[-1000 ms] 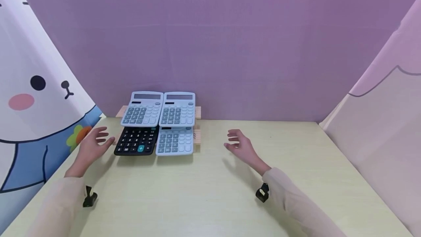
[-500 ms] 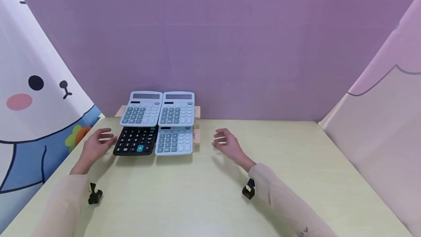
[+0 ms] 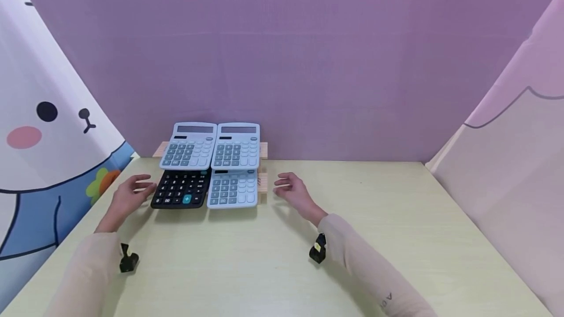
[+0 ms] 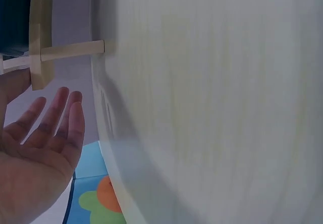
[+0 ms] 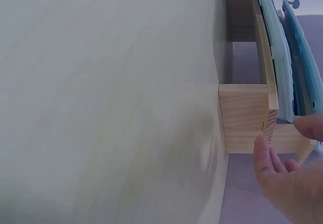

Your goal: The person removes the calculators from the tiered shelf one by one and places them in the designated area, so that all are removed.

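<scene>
A two-tier wooden rack (image 3: 263, 182) stands against the back wall and bears tilted calculators. On the upper tier are two pale blue calculators, the left one (image 3: 189, 148) and the right one (image 3: 235, 148), side by side. Below them lie a black calculator (image 3: 182, 190) and another pale blue calculator (image 3: 232, 192), their tops hidden by the upper row. My left hand (image 3: 125, 202) is beside the black calculator, its thumb right at the rack's end (image 4: 43, 77) in the left wrist view. Just right of the rack, my right hand (image 3: 297, 195) has its fingers spread apart and holds nothing.
The pale wooden table (image 3: 273, 263) extends in front of the rack and to its right. A purple cloth wall (image 3: 308, 62) rises directly behind; a printed cartoon curtain (image 3: 57, 170) borders the left, a pale one (image 3: 506, 185) the right.
My right hand has moved left, toward the rack's right end. My left hand has shifted slightly right, closer to the rack. The calculators have stayed in place.
</scene>
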`<state>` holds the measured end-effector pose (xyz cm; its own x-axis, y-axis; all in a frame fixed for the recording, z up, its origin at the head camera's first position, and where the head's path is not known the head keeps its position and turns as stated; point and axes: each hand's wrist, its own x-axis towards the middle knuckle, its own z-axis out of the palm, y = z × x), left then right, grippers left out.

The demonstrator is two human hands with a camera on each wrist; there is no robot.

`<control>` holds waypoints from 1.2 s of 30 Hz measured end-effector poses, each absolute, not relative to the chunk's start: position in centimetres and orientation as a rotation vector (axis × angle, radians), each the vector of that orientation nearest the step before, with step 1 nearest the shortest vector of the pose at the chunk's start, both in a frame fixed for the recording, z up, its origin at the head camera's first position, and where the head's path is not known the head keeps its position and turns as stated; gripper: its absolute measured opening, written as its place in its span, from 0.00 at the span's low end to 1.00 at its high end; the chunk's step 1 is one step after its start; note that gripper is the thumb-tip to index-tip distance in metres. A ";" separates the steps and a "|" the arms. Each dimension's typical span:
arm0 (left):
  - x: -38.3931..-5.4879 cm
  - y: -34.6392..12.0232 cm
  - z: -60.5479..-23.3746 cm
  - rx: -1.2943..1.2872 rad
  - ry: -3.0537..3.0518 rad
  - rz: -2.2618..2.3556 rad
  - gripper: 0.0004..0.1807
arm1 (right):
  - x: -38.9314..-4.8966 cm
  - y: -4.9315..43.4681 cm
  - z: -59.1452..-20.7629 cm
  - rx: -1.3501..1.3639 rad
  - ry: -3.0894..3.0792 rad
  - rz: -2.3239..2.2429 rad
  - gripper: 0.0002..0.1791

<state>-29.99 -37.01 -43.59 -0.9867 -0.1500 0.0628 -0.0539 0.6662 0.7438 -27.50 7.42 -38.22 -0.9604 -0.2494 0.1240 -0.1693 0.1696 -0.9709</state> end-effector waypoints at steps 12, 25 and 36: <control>-27.6 -35.2 -40.6 0.110 -2.835 -1.387 0.36 | -29.3 6.2 -39.3 -0.356 2.205 -1.986 0.27; -27.7 -35.7 -40.7 0.033 -2.848 -1.533 0.37 | -30.5 5.0 -40.8 -0.266 2.151 -2.062 0.26; -27.8 -35.5 -40.7 0.023 -2.795 -1.675 0.36 | -31.0 4.5 -41.0 -0.203 2.156 -2.054 0.27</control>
